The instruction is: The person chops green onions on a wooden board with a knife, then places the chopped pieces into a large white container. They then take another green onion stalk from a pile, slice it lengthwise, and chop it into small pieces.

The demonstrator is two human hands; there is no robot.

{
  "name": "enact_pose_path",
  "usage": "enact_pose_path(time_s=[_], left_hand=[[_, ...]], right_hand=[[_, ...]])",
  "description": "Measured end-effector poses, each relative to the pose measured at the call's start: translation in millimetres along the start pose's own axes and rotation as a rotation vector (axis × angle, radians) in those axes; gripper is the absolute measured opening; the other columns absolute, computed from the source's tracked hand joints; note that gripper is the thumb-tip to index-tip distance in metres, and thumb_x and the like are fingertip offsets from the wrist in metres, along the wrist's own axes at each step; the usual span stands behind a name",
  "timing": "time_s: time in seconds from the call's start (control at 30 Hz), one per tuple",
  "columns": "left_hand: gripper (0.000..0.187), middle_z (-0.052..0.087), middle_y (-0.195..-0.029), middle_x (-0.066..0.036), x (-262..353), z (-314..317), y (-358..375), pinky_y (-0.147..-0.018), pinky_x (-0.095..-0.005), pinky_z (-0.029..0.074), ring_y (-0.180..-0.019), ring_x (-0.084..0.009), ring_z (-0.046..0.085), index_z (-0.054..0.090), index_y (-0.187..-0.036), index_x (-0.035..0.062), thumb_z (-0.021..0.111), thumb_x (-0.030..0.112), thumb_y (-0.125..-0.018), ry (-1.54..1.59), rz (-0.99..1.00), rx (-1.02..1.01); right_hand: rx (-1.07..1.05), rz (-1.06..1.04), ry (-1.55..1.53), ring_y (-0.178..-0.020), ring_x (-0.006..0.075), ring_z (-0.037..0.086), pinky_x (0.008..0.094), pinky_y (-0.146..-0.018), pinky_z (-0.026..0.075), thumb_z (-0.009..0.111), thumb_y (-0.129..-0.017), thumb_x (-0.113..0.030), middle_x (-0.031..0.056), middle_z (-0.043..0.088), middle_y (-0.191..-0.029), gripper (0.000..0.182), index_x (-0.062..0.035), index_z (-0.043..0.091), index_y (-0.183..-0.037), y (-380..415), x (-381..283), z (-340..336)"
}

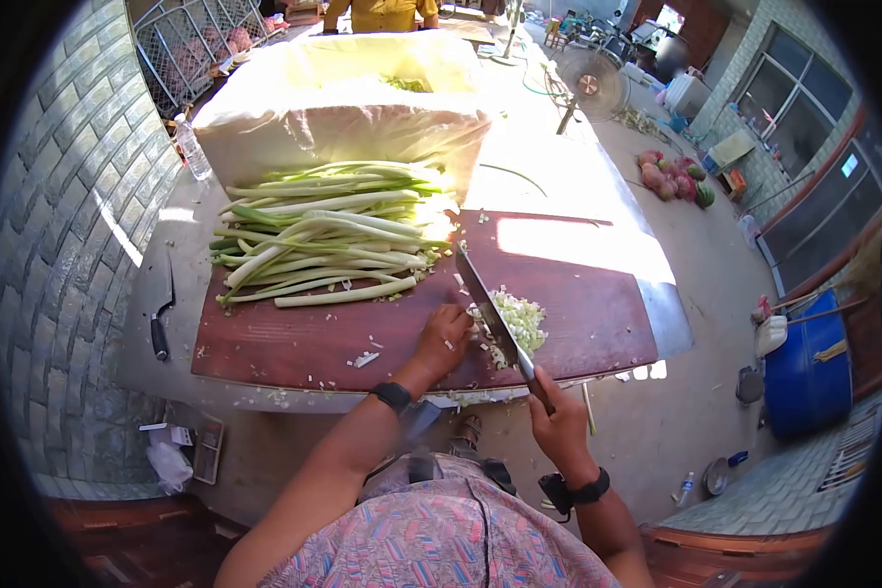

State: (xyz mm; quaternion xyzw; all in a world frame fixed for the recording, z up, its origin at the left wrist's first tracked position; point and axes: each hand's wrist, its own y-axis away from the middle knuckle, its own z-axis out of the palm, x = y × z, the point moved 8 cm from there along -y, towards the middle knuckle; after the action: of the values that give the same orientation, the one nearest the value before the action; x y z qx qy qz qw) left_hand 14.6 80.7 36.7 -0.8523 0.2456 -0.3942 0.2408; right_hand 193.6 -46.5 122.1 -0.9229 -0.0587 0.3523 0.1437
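A kitchen knife with a long broad blade (486, 304) is in my right hand (562, 423), whose fingers wrap round its dark handle. Its edge is down at the cutting board (598, 328). A pile of chopped scallion (521, 321) lies against the blade's right side. To the left of the blade, my left hand (446, 338) rests on the board with curled fingers; whatever they hold is hidden. Long scallions (333, 230) lie heaped across the board's far left part. Loose white bits (365, 360) are scattered near the board's front edge.
A second knife (163, 312) lies left of the board, with a plastic bottle (192, 147) behind it. Beyond the scallions stands a large cloth-lined bin (348, 127). A person in a yellow top (380, 15) is at the far side. A fan (590, 86) stands at back right.
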Motion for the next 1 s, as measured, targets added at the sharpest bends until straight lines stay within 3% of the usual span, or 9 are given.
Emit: enact_pose_path(time_s=[0.17,0.23,0.37,0.47,0.57,0.63,0.67,0.73,1.0], left_hand=[[0.012,0.059,-0.092,-0.013,-2,-3,-1,-0.077,-0.0430,0.048,-0.090,-0.0341,0.057,0.060,-0.084,0.0034,0.062,-0.001,-0.073,0.080,-0.018,0.022],[0.012,0.059,-0.091,-0.013,0,-4,-2,-0.076,-0.0423,0.049,-0.089,-0.0339,0.057,0.060,-0.085,0.0033,0.062,-0.001,-0.073,0.058,-0.001,0.017],[0.013,0.058,-0.091,-0.013,1,-3,-3,-0.075,-0.0412,0.049,-0.089,-0.0334,0.056,0.060,-0.086,0.0028,0.061,0.000,-0.074,0.016,-0.027,0.000],[0.012,0.058,-0.092,-0.013,2,-3,-2,-0.076,-0.0410,0.048,-0.090,-0.0333,0.056,0.061,-0.087,0.0029,0.061,0.000,-0.075,0.005,-0.040,-0.042],[0.012,0.057,-0.093,-0.013,5,-5,-3,-0.077,-0.0410,0.048,-0.090,-0.0334,0.056,0.060,-0.087,0.0029,0.062,0.001,-0.075,-0.018,-0.047,-0.098],[0.011,0.057,-0.092,-0.013,5,-6,-2,-0.077,-0.0409,0.048,-0.090,-0.0335,0.056,0.060,-0.086,0.0028,0.062,0.001,-0.075,0.002,-0.029,-0.082],[0.011,0.057,-0.092,-0.013,6,-7,-3,-0.077,-0.0408,0.047,-0.091,-0.0335,0.055,0.060,-0.085,0.0027,0.062,0.000,-0.074,0.026,-0.011,-0.063],[0.010,0.058,-0.092,-0.012,5,-6,-3,-0.076,-0.0411,0.047,-0.090,-0.0330,0.056,0.060,-0.083,0.0032,0.063,0.001,-0.074,0.030,0.004,-0.038],[0.012,0.060,-0.087,-0.011,8,-9,-1,-0.075,-0.0404,0.046,-0.084,-0.0321,0.057,0.061,-0.079,0.0065,0.065,0.002,-0.069,-0.094,0.033,0.088]], right_hand=[[-0.102,0.019,0.017,-0.067,0.0358,0.062,0.0441,-0.062,0.049,0.065,-0.082,-0.011,0.0175,0.062,-0.075,0.047,-0.0137,0.059,-0.128,18,-8,-19],[-0.177,0.058,0.071,-0.074,0.0350,0.068,0.0376,-0.064,0.051,0.067,-0.082,-0.008,0.0214,0.067,-0.084,0.046,-0.0100,0.059,-0.128,20,-5,-17],[-0.207,0.072,0.062,-0.073,0.0357,0.067,0.0379,-0.064,0.051,0.066,-0.083,-0.008,0.0215,0.066,-0.082,0.046,-0.0097,0.059,-0.128,7,-4,-3],[-0.209,0.068,0.050,-0.072,0.0365,0.067,0.0385,-0.064,0.052,0.065,-0.083,-0.008,0.0217,0.066,-0.080,0.046,-0.0086,0.059,-0.128,-12,7,26],[-0.120,0.013,-0.043,-0.075,0.0403,0.064,0.0454,-0.065,0.050,0.064,-0.086,-0.013,0.0223,0.064,-0.081,0.046,-0.0107,0.057,-0.131,-28,26,48],[-0.079,0.132,-0.191,-0.075,0.0403,0.065,0.0442,-0.064,0.050,0.066,-0.085,-0.013,0.0227,0.065,-0.081,0.047,-0.0107,0.056,-0.131,-32,41,51],[-0.079,0.129,-0.192,-0.075,0.0403,0.065,0.0442,-0.064,0.050,0.066,-0.085,-0.013,0.0227,0.065,-0.081,0.047,-0.0107,0.056,-0.131,-32,41,49],[-0.005,0.072,-0.140,-0.077,0.0272,0.071,0.0339,-0.065,0.052,0.066,-0.084,-0.008,0.0222,0.069,-0.087,0.042,-0.0069,0.060,-0.126,-27,33,36],[-0.161,0.043,0.003,-0.076,0.0323,0.070,0.0357,-0.066,0.052,0.066,-0.082,-0.006,0.0212,0.068,-0.087,0.047,-0.0086,0.058,-0.129,10,1,-8]])
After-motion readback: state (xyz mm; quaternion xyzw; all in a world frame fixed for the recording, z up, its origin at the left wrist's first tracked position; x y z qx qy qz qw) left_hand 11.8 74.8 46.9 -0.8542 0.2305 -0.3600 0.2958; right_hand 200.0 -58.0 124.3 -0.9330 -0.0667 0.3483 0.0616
